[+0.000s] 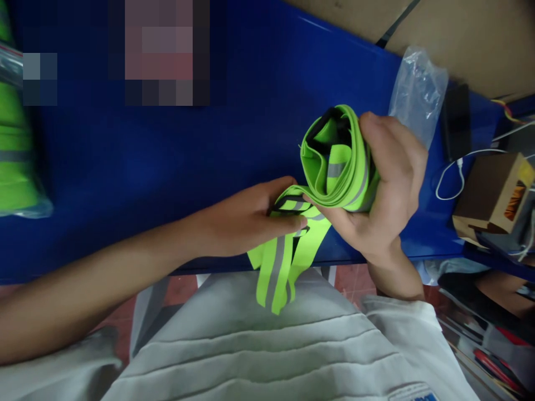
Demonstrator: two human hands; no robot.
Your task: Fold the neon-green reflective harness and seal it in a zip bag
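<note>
A neon-yellow reflective strap (pixel 332 161) with grey stripes is partly wound into a thick roll above the blue table's front edge. My right hand (pixel 395 172) is wrapped round the roll from the right, its open coil facing the camera. My left hand (pixel 271 214) pinches the loose part of the same strap, just left of and below the roll. Black pieces, perhaps buckles or trim, show inside the coil and by my left fingers. Free ends (pixel 276 273) of the strap hang down past the table edge, over my white shirt.
A clear plastic bag (pixel 420 89) lies on the blue table (pixel 167 145) behind my right hand. At the far left is a bagged neon bundle (pixel 16 150). A cardboard box (pixel 489 192), a white cable (pixel 460 172) and a dark flat object (pixel 456 122) are at the right.
</note>
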